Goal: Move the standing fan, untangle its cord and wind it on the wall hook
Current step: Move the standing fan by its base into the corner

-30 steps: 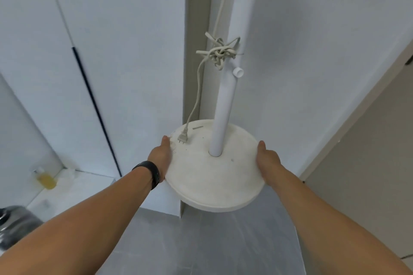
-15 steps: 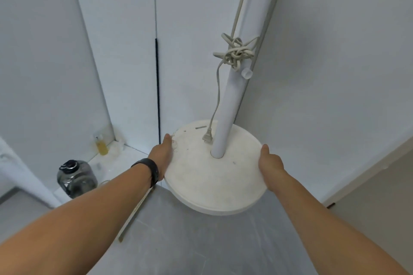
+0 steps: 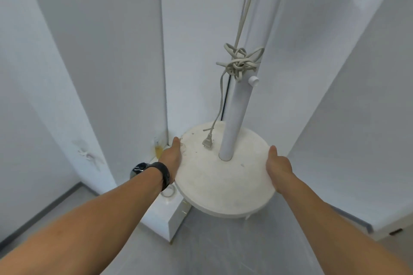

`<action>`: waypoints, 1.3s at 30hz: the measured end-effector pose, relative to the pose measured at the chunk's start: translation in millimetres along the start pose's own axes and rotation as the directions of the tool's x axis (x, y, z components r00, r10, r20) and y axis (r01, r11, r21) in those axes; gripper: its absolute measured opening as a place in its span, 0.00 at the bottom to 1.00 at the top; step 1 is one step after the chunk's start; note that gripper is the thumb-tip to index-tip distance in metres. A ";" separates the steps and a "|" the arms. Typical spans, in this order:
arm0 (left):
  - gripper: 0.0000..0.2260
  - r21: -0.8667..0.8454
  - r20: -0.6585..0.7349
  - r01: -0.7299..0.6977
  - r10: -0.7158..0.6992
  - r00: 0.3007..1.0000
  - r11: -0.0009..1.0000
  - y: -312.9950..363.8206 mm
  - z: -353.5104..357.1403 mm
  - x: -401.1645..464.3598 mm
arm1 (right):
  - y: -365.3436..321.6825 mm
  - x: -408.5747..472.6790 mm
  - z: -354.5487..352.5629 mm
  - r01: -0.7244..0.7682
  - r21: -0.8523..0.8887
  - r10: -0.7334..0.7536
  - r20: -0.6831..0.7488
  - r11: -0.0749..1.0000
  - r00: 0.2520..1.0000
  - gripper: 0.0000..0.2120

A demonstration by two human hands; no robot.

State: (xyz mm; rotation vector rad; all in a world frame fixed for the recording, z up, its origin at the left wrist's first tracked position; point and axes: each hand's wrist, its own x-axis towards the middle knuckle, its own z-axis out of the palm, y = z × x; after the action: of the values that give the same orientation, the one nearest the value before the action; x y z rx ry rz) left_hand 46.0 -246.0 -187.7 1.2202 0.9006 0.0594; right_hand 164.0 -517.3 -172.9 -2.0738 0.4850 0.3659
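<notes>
No text, label, brand, number or sign can be read anywhere in the head view.

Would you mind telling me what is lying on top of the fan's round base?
On the base stands the white pole, with the cord's plug resting beside it. The left hand and right hand grip its rim; their fingers are hidden underneath.
</notes>
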 end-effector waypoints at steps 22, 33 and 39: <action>0.24 -0.235 -0.189 0.051 -0.097 0.977 0.971 1.6 -249.1 69.7 | -87.8 -81.9 245.8 0.163 -0.100 -0.136 0.233 0.982 0.963 0.34; 0.28 -0.140 -0.176 0.065 -0.089 0.980 0.988 25.4 -382.6 100.2 | -96.9 -147.5 360.4 0.167 -0.120 -0.148 0.154 0.979 0.977 0.34; 0.28 -0.136 -0.147 0.060 -0.080 0.986 0.989 28.9 -402.5 99.2 | -100.2 -170.1 365.5 0.165 -0.090 -0.155 0.105 0.982 0.982 0.33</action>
State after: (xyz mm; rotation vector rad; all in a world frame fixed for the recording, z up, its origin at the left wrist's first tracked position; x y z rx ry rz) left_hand -126.6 128.1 -241.6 1.0714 1.0556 0.1548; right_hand 38.1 -123.3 -211.3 -2.1621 0.2436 0.4007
